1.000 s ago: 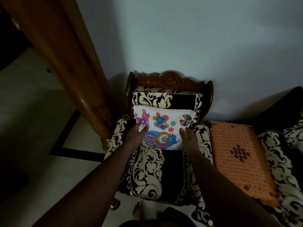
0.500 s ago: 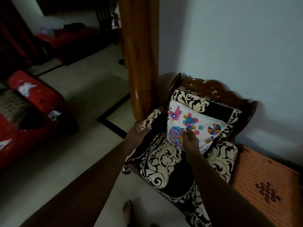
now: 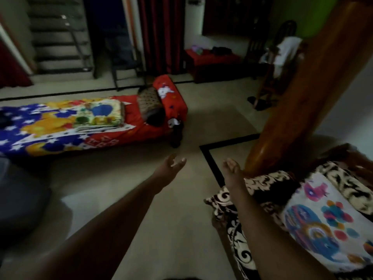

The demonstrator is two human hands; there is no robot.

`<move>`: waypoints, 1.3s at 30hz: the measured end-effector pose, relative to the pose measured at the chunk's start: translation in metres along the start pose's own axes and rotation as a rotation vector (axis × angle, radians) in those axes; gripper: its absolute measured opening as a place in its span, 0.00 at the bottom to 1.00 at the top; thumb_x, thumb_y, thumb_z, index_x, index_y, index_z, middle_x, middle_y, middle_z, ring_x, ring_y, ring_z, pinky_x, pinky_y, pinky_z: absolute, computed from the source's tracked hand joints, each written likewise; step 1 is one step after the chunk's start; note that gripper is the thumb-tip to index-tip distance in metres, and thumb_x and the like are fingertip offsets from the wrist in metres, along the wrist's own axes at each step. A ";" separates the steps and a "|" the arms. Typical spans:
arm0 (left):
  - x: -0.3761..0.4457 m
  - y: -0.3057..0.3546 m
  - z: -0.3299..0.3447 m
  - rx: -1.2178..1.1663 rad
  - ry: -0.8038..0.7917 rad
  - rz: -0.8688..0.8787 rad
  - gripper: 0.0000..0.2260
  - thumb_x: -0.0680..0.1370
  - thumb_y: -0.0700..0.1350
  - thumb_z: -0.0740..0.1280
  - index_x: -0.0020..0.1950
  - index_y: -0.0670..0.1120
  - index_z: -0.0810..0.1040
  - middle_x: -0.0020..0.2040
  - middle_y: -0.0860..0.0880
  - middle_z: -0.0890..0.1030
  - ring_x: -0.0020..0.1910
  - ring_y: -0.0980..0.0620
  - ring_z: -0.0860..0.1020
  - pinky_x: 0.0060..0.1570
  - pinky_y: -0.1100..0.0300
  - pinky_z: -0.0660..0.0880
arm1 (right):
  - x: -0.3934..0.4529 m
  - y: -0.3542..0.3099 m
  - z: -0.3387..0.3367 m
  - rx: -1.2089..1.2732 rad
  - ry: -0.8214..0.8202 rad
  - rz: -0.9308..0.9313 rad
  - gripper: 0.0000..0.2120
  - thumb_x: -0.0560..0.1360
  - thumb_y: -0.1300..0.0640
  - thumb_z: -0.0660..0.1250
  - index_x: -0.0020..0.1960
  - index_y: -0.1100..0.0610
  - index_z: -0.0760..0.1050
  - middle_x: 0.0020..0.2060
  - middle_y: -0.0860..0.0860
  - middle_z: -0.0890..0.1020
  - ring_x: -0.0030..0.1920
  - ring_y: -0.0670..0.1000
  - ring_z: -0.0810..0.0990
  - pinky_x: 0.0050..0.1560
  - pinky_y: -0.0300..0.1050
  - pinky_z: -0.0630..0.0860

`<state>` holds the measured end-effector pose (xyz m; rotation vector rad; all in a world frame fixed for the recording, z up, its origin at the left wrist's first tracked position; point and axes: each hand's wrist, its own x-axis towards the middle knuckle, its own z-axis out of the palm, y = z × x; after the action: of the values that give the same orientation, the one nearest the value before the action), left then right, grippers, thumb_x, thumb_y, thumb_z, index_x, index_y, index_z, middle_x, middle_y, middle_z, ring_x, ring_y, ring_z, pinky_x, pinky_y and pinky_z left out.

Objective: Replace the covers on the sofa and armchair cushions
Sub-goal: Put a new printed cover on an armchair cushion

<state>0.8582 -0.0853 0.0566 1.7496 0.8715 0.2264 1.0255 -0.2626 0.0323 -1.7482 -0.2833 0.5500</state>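
Now the white square cushion (image 3: 331, 225) printed with a pink bird, coloured dots and a blue animal (blurred) leans on the black-and-cream floral armchair (image 3: 238, 201) at lower right of the frame. Left hand (image 3: 171, 166) and right hand (image 3: 232, 168) reach over the floor at centre, fingers loosely spread, holding nothing.

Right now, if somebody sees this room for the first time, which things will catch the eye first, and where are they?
Most striking is the low red bed at the left, carrying a blue star-patterned blanket. At the lower right, a white cushion with colourful bird prints lies on the black-and-cream armchair. In the middle, the left hand and right hand reach forward over the floor, holding nothing.
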 end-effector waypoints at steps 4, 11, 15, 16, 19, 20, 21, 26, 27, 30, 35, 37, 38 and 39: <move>-0.007 -0.048 -0.116 -0.079 0.130 -0.008 0.36 0.74 0.67 0.68 0.78 0.52 0.66 0.73 0.45 0.74 0.68 0.48 0.75 0.64 0.52 0.75 | -0.003 -0.028 0.125 -0.003 -0.138 -0.037 0.26 0.83 0.52 0.64 0.77 0.61 0.63 0.74 0.57 0.69 0.73 0.54 0.70 0.64 0.41 0.67; -0.007 -0.118 -0.283 -0.184 0.253 -0.067 0.36 0.75 0.63 0.70 0.79 0.50 0.64 0.75 0.46 0.72 0.69 0.49 0.74 0.66 0.50 0.75 | -0.020 -0.069 0.318 -0.025 -0.336 -0.076 0.27 0.80 0.47 0.67 0.75 0.57 0.67 0.72 0.56 0.72 0.71 0.52 0.71 0.62 0.42 0.66; 0.000 -0.146 -0.347 -0.200 0.302 -0.119 0.36 0.74 0.65 0.70 0.78 0.53 0.65 0.74 0.46 0.72 0.68 0.49 0.75 0.62 0.53 0.76 | -0.014 -0.078 0.388 -0.077 -0.407 -0.076 0.28 0.80 0.47 0.68 0.75 0.56 0.67 0.71 0.57 0.72 0.65 0.48 0.72 0.61 0.42 0.67; 0.006 -0.151 -0.361 -0.197 0.315 -0.126 0.36 0.74 0.65 0.70 0.78 0.53 0.65 0.74 0.46 0.72 0.68 0.49 0.75 0.61 0.54 0.77 | -0.009 -0.080 0.403 -0.086 -0.413 -0.072 0.28 0.80 0.47 0.68 0.75 0.56 0.67 0.71 0.57 0.72 0.64 0.48 0.72 0.61 0.43 0.67; 0.028 -0.165 -0.390 -0.176 0.347 -0.139 0.36 0.75 0.65 0.70 0.79 0.53 0.65 0.74 0.46 0.72 0.68 0.49 0.74 0.61 0.54 0.76 | 0.013 -0.081 0.441 -0.110 -0.430 -0.052 0.28 0.80 0.47 0.67 0.75 0.56 0.66 0.70 0.56 0.72 0.64 0.48 0.72 0.61 0.43 0.67; 0.037 -0.169 -0.397 -0.176 0.351 -0.146 0.35 0.75 0.64 0.70 0.79 0.53 0.65 0.74 0.45 0.73 0.69 0.49 0.74 0.61 0.54 0.76 | 0.021 -0.080 0.451 -0.115 -0.434 -0.048 0.28 0.80 0.46 0.67 0.75 0.56 0.66 0.70 0.56 0.72 0.65 0.48 0.72 0.60 0.44 0.67; 0.049 -0.173 -0.405 -0.179 0.350 -0.156 0.35 0.75 0.64 0.70 0.79 0.53 0.64 0.74 0.45 0.72 0.69 0.49 0.74 0.61 0.54 0.76 | 0.033 -0.079 0.463 -0.115 -0.435 -0.041 0.28 0.80 0.46 0.67 0.75 0.56 0.66 0.70 0.56 0.72 0.65 0.49 0.72 0.60 0.44 0.68; 0.123 -0.185 -0.439 -0.167 0.339 -0.205 0.35 0.76 0.63 0.70 0.79 0.54 0.63 0.74 0.45 0.72 0.69 0.48 0.74 0.56 0.57 0.77 | 0.105 -0.077 0.527 -0.102 -0.450 -0.019 0.27 0.79 0.46 0.68 0.74 0.56 0.68 0.68 0.57 0.74 0.67 0.53 0.74 0.58 0.44 0.69; 0.139 -0.185 -0.445 -0.158 0.344 -0.218 0.35 0.76 0.63 0.70 0.79 0.54 0.63 0.74 0.45 0.72 0.69 0.48 0.74 0.57 0.56 0.77 | 0.121 -0.078 0.539 -0.099 -0.455 -0.010 0.27 0.79 0.47 0.68 0.74 0.57 0.68 0.68 0.57 0.74 0.66 0.52 0.74 0.58 0.44 0.69; 0.182 -0.181 -0.465 -0.112 0.372 -0.254 0.34 0.77 0.62 0.69 0.79 0.52 0.64 0.74 0.44 0.72 0.68 0.49 0.75 0.53 0.60 0.77 | 0.168 -0.081 0.571 -0.103 -0.467 0.030 0.26 0.80 0.48 0.68 0.73 0.57 0.69 0.67 0.58 0.75 0.62 0.51 0.75 0.58 0.44 0.69; 0.245 -0.177 -0.505 -0.039 0.410 -0.292 0.33 0.78 0.60 0.68 0.79 0.51 0.63 0.75 0.44 0.71 0.70 0.47 0.73 0.62 0.53 0.76 | 0.238 -0.092 0.619 -0.136 -0.490 0.081 0.25 0.80 0.48 0.68 0.72 0.58 0.69 0.67 0.59 0.75 0.62 0.52 0.75 0.57 0.45 0.70; 0.267 -0.182 -0.520 -0.040 0.414 -0.314 0.33 0.78 0.61 0.68 0.79 0.51 0.63 0.75 0.44 0.70 0.71 0.47 0.72 0.64 0.51 0.75 | 0.262 -0.098 0.641 -0.151 -0.499 0.082 0.25 0.80 0.49 0.68 0.72 0.59 0.69 0.66 0.59 0.75 0.61 0.51 0.75 0.58 0.45 0.70; 0.280 -0.186 -0.529 -0.044 0.413 -0.323 0.33 0.78 0.61 0.68 0.79 0.51 0.63 0.75 0.44 0.70 0.71 0.47 0.72 0.65 0.50 0.75 | 0.274 -0.100 0.653 -0.160 -0.506 0.080 0.24 0.80 0.49 0.68 0.72 0.59 0.70 0.66 0.58 0.75 0.60 0.51 0.75 0.57 0.44 0.70; 0.291 -0.190 -0.537 -0.050 0.409 -0.331 0.33 0.78 0.61 0.68 0.79 0.51 0.63 0.76 0.44 0.70 0.71 0.47 0.72 0.65 0.50 0.75 | 0.285 -0.102 0.665 -0.170 -0.516 0.082 0.24 0.80 0.49 0.68 0.72 0.59 0.70 0.65 0.58 0.76 0.60 0.51 0.75 0.56 0.44 0.70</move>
<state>0.6859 0.5288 0.0074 1.5058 1.4231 0.3897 0.9442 0.4597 -0.0409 -1.7635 -0.6354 1.0635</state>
